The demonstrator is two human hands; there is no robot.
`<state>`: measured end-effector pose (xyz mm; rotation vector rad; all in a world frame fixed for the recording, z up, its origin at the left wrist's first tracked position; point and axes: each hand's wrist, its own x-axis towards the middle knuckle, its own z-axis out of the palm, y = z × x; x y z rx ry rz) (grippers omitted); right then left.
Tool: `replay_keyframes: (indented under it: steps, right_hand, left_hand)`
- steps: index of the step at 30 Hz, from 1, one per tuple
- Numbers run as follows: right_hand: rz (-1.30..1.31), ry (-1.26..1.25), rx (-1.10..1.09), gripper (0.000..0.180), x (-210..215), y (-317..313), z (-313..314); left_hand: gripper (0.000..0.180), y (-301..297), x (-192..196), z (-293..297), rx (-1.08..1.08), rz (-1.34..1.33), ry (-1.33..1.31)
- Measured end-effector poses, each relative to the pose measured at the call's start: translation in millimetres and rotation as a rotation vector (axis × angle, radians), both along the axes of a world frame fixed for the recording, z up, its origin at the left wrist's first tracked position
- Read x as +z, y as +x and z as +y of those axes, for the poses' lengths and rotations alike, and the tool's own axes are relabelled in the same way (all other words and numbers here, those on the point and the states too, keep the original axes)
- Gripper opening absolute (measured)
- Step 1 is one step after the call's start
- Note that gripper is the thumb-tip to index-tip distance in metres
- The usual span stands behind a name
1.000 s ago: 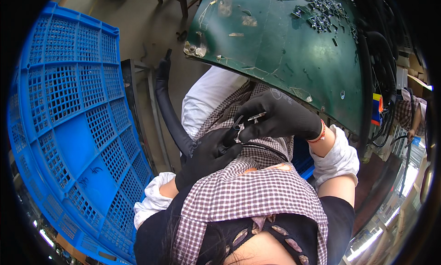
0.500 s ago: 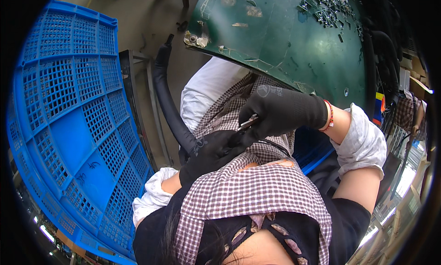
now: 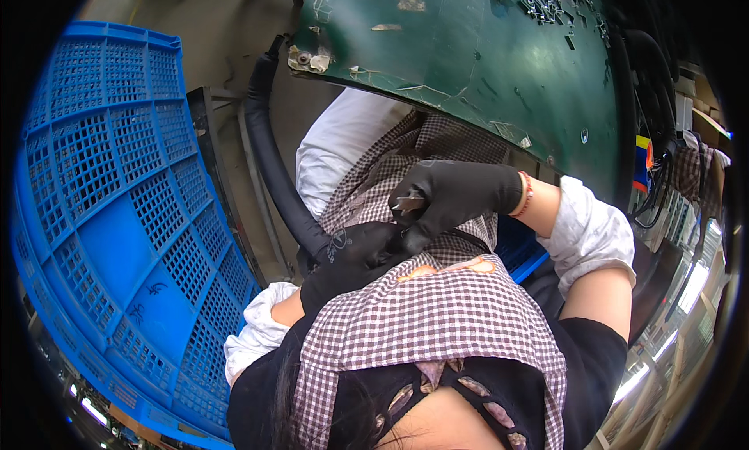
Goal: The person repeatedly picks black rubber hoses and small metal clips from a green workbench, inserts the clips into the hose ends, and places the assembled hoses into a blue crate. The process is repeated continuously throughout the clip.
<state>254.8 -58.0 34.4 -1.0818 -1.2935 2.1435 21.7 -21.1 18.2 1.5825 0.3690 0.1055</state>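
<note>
Both my hands wear black gloves and meet above my lap, over a checked apron. My right hand is closed around a small grey metal piece, whose tip shows between the fingers. Just below it, to the left, my left hand has its fingers curled and pressed against the right fingertips. What the left fingers hold is hidden, dark against dark. A long, curved black tube runs up from beside my left hand; whether the hand touches it I cannot tell.
A green tabletop lies ahead, with many small dark metal clips heaped at its far right. A big blue plastic crate stands on the left, near a metal frame. Another blue plastic edge shows beneath my right forearm.
My right hand has turned and moved slightly left and down, with the metal piece still in it. My left hand stays close below. The whole view has shifted a little.
</note>
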Motion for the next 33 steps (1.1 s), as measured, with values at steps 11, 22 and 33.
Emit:
replay_keyframes:
  steps: [11, 22, 33]
  right_hand:
    - [-0.237, -0.005, -0.116, 0.049, 27.3, 7.2, 5.1]
    - [-0.812, 0.594, 0.022, 0.017, 71.4, 21.7, -21.5]
    - [-0.973, 0.776, 0.201, 0.012, 75.8, 15.3, -9.6]
  left_hand:
    - [0.030, 7.6, 9.6, 12.3, 0.069, 0.146, -0.173]
    - [0.032, 10.0, 6.7, 11.5, 0.107, 0.252, -0.270]
    - [0.034, 10.6, 3.2, 12.7, -0.004, 0.255, -0.265]
